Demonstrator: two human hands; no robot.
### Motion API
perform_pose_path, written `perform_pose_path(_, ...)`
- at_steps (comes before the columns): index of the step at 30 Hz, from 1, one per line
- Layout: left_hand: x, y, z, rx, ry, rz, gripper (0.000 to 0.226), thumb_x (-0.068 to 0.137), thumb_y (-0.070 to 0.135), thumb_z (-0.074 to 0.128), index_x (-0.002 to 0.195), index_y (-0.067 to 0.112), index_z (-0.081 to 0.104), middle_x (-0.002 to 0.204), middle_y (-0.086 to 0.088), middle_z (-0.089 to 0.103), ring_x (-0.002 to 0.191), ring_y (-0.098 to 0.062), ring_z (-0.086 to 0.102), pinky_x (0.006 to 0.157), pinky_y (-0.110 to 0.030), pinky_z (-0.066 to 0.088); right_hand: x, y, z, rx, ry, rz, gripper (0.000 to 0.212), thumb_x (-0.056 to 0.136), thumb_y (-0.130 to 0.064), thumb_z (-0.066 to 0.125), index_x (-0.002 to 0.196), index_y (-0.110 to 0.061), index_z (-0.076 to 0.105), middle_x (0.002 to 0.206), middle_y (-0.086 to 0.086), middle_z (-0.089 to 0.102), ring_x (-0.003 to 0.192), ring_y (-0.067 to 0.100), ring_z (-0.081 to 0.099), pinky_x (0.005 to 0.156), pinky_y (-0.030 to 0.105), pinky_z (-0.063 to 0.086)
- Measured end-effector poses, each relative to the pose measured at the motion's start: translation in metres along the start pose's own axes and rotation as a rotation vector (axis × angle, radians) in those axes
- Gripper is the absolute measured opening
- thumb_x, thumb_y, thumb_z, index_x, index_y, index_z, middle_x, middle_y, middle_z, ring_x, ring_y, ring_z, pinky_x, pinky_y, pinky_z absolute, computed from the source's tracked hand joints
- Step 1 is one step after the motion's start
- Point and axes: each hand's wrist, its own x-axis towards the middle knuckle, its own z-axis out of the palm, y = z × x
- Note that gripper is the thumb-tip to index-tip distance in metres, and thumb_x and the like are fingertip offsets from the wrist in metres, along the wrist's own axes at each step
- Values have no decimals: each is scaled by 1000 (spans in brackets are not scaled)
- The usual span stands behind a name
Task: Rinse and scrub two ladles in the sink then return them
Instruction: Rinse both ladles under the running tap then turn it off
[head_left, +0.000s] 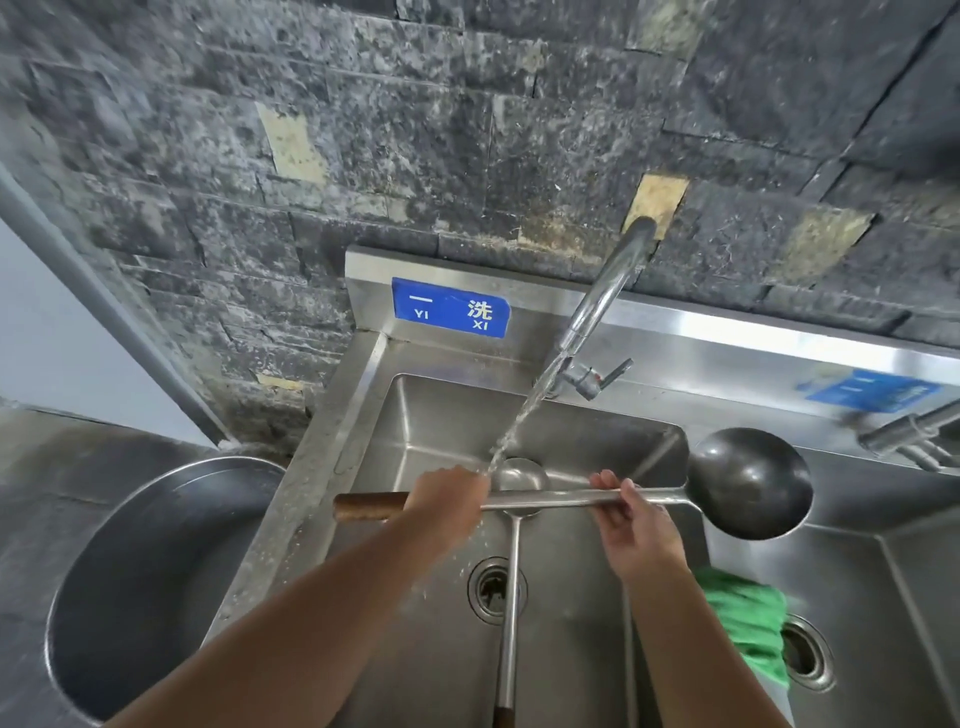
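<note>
A large steel ladle (748, 483) with a wooden grip at its left end is held level across the left sink basin (431, 415), its dark bowl out over the divider to the right. My left hand (449, 501) grips the shaft just right of the wooden grip. My right hand (631, 525) wraps the shaft nearer the bowl. Water from the tap (605, 291) falls on the shaft by my left hand. A second, smaller ladle (511, 587) lies in the basin, bowl toward the far wall, handle pointing at me.
A green cloth (748, 618) hangs over the divider into the right basin (883, 597). A big round metal pot (150, 587) stands left of the sink. A second tap (904, 431) is at the right. A dark stone wall rises behind.
</note>
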Motion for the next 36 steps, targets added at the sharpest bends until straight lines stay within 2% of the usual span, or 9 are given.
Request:
perform_pose_path(3,13,16,3,-21,15,-19,24,98,14,55,120,11,62,113,-10,67,104,-26,65,91,-36,52,-4,15,14,-13,-30,26,11,99,-5,52,107,-2,58,80,11,76,93,27,69,78,41,60)
perform_pose_path(5,22,37,2,-51,19,-4,26,97,19,59,121,14,63,117,-9,67,109,-26,63,91,-36,50,-12,32,28,-64,-59,78,13,97,-4,53,108,0,58,95,19,72,101,32,66,89,44,54)
perform_pose_path(9,32,51,11,-102,42,22,22,95,25,56,111,15,68,109,-8,69,103,-27,66,74,-29,43,-19,66,41,-321,-119,28,15,93,-15,63,104,-5,64,120,23,64,116,35,59,105,53,47)
perform_pose_path(14,14,2,9,49,-15,-15,23,99,25,52,114,11,62,101,-7,67,90,-22,66,77,-34,55,-12,63,38,-148,-61,84,18,97,-11,57,112,1,59,85,14,76,88,29,71,85,41,60)
perform_pose_path(19,3,-45,3,93,-57,-60,20,98,21,53,113,13,64,96,-7,69,86,-24,68,81,-38,57,1,32,19,51,23,140,13,98,-5,53,106,3,60,83,16,77,74,23,77,56,35,62)
perform_pose_path(23,5,-31,4,122,-71,-73,19,97,18,54,109,12,67,90,-5,70,77,-22,66,73,-36,55,2,46,24,84,42,119,11,99,-6,53,109,-1,55,94,19,75,85,26,74,70,41,61)
perform_pose_path(25,6,-27,4,140,-83,-93,18,96,14,55,109,12,67,92,-6,71,81,-23,68,73,-37,55,-3,53,24,106,42,126,19,100,-7,52,118,-1,53,89,18,76,96,29,71,78,42,57)
perform_pose_path(31,6,-2,6,141,-75,22,25,97,18,53,119,11,63,109,-10,68,98,-28,68,83,-38,54,-14,83,39,77,14,210,33,100,-13,53,129,3,54,116,19,70,109,29,66,82,40,54)
perform_pose_path(36,-1,-2,15,-87,-91,-47,30,94,35,56,120,23,65,105,-5,70,95,-27,69,77,-35,54,-26,114,65,36,-43,324,7,95,-15,60,101,-13,63,63,1,68,66,15,61,65,31,47)
